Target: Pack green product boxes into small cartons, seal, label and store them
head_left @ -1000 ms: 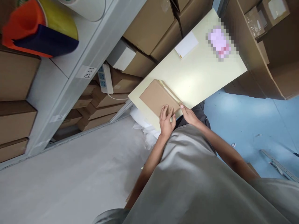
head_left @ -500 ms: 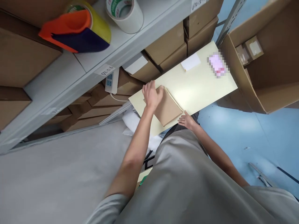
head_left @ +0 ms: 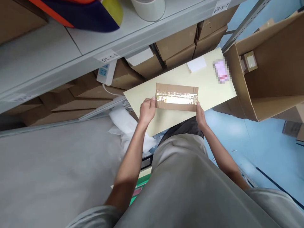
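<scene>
A flat brown cardboard box (head_left: pixel 177 88) is held between both my hands over the pale yellow board (head_left: pixel 140 91). Shiny clear tape runs along its upward face, over a white label. My left hand (head_left: pixel 147 110) grips the left end, fingers closed on the edge. At the opposite end my right hand (head_left: pixel 200 115) is closed on the lower right corner. Whether the box touches the board beneath cannot be made out.
A white paper pad (head_left: pixel 196 64) and a blurred pink item (head_left: pixel 221 71) lie on the board. To the right stands a large open carton (head_left: pixel 244 85) with small boxes inside. Shelving (head_left: pixel 133 38) with cartons, a tape dispenser (head_left: pixel 83 14) and a tape roll (head_left: pixel 150 9) borders the left.
The box has been turned so that its taped, labelled face shows. My left hand has moved down to its left end, and my right hand, open before, has closed on its right end.
</scene>
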The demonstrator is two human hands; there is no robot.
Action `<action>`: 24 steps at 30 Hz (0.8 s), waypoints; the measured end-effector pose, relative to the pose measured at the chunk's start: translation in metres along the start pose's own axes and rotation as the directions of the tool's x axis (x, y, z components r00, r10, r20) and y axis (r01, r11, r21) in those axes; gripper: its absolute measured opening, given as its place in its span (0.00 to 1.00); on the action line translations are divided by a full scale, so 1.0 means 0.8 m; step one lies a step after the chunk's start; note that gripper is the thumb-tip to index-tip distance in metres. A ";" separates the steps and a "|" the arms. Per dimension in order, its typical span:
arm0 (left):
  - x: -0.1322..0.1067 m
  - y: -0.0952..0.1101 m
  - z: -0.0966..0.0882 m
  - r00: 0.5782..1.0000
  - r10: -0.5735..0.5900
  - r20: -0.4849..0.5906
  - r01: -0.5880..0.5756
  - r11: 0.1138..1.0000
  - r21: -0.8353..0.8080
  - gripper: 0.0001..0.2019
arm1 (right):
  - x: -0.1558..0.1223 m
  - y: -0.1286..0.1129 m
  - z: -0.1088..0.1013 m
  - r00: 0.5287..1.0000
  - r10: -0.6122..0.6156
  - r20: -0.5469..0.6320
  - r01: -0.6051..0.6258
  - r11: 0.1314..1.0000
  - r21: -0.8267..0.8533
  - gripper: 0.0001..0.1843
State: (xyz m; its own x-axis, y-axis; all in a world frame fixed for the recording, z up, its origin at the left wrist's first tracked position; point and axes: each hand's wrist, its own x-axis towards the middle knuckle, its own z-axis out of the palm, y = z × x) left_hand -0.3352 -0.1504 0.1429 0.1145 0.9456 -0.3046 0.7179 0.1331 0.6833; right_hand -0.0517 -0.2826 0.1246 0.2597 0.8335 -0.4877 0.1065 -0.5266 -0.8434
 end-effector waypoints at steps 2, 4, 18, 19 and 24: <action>-0.025 -0.012 0.019 0.999 -0.027 0.017 0.028 0.999 -0.034 0.29 | 0.016 -0.002 -0.013 0.995 -0.007 -0.096 -0.001 0.997 -0.083 0.53; -0.040 -0.017 0.037 0.998 -0.058 0.028 0.060 0.996 -0.059 0.27 | 0.032 0.001 -0.023 0.991 -0.009 -0.130 -0.016 0.982 -0.188 0.50; 0.000 -0.031 0.068 0.928 -0.026 0.373 0.298 0.654 -0.696 0.35 | 0.064 -0.007 -0.047 0.958 0.029 0.284 -0.052 0.996 0.077 0.49; 0.003 -0.033 0.065 0.922 -0.034 0.385 0.317 0.634 -0.706 0.37 | 0.063 -0.005 -0.047 0.957 0.023 0.288 -0.052 0.994 0.093 0.49; 0.017 -0.034 0.056 0.899 -0.045 0.435 0.383 0.561 -0.734 0.38 | 0.068 0.002 -0.047 0.960 0.035 0.278 -0.058 0.996 0.075 0.53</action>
State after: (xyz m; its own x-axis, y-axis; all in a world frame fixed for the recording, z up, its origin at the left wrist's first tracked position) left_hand -0.3227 -0.1547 0.0905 0.3693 0.7154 -0.5932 -0.0578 0.6547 0.7537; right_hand -0.0012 -0.2444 0.1056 -0.0137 0.8283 -0.5601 0.0191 -0.5598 -0.8284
